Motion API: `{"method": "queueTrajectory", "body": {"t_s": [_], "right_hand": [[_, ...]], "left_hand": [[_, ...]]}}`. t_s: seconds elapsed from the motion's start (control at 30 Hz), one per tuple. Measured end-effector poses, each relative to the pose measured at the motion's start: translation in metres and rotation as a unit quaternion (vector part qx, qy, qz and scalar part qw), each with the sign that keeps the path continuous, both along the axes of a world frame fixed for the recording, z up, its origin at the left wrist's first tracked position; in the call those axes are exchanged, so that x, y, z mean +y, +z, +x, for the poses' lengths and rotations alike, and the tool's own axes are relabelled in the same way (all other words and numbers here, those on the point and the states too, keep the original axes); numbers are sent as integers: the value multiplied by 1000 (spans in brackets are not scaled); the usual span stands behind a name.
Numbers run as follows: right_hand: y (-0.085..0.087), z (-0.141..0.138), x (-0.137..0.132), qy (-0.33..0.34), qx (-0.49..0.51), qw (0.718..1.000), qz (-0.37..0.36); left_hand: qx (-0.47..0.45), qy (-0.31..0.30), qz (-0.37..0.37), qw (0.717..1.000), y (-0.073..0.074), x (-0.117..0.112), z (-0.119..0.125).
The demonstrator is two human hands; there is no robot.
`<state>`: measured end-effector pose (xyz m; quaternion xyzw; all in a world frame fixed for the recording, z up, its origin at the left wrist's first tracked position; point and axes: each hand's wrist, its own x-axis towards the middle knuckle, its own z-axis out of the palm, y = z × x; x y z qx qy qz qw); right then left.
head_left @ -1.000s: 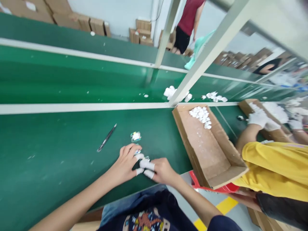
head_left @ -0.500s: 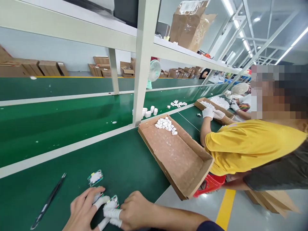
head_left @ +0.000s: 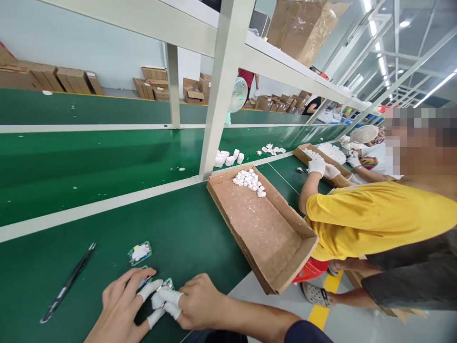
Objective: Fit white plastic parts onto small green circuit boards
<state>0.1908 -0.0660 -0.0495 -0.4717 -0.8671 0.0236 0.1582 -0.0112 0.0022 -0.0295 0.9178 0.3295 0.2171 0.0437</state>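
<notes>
A small green circuit board (head_left: 168,284) is held low in front of me, partly covered by my fingers. My left hand (head_left: 123,302) grips it from the left, its thumb and index finger in white finger cots. My right hand (head_left: 200,300), also with white finger cots, pinches at the same board, and its fingertips hide most of what they touch. Another board (head_left: 147,277) shows partly under my left fingers. Just beyond lies a loose circuit board (head_left: 140,252) with a white patch on top. Black tweezers (head_left: 67,283) rest on the green table to the left.
A shallow cardboard tray (head_left: 262,228) with small white pieces (head_left: 249,180) stands to the right. White cases (head_left: 230,158) sit behind the shelf post (head_left: 219,90). A co-worker in a yellow shirt (head_left: 374,216) works at the right; a small fan (head_left: 238,95) stands further back.
The camera view has shifted slightly. My right fingers have moved over the held board and cover more of it. My left hand keeps nearly the same pose.
</notes>
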Motion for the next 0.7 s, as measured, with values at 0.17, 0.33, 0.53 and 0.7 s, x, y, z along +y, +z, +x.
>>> {"method": "queueTrajectory", "body": {"t_s": [0.17,0.33,0.53,0.7], "right_hand": [[-9,2,-2,7,19,999,50],[-12,3,-4,40,32,996,76],[-11,1,-2,76,30,993,82],[-1,1,-2,77,-10,996,43]], "left_hand": [[-9,1,3,1000,0,0,3],[-11,1,-11,1000,2,-2,4],[-10,-2,-22,1000,5,-4,4],[-8,-8,1,1000,4,-2,4]]}}
